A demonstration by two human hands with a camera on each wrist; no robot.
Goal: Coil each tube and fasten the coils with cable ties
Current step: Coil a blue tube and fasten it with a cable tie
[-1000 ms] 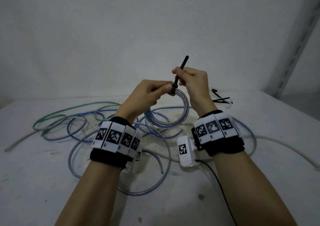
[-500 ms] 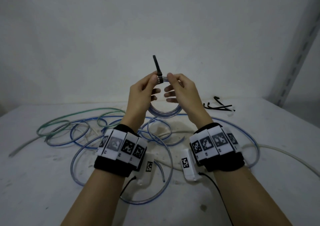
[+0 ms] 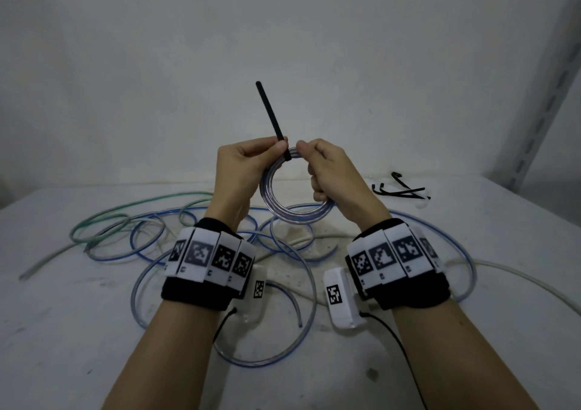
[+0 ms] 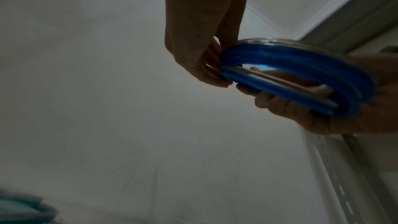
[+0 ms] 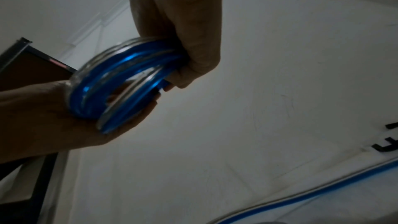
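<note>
A small coil of clear blue-striped tube (image 3: 292, 215) hangs in the air between my hands. A black cable tie (image 3: 273, 117) wraps the coil's top, and its tail stands up and to the left. My left hand (image 3: 278, 147) pinches the tie where it meets the coil. My right hand (image 3: 303, 149) pinches the coil just right of the tie, with its lower fingers curled through the ring. In the left wrist view the coil (image 4: 301, 74) sits between the left hand (image 4: 217, 76) above and the other hand. The right wrist view shows the coil (image 5: 120, 83) under the right hand (image 5: 178, 77).
Loose tubes sprawl over the white table below: a green tube (image 3: 125, 211) at the left, blue-striped tubes (image 3: 226, 359) in the middle, a whitish tube (image 3: 518, 281) at the right. Spare black cable ties (image 3: 399, 191) lie at the back right. A metal rack upright (image 3: 547, 108) rises at the right.
The right hand let go of the tie's tail and took the coil. The left hand now pinches the tie. The tail swung from up-right to up-left, and both hands rose.
</note>
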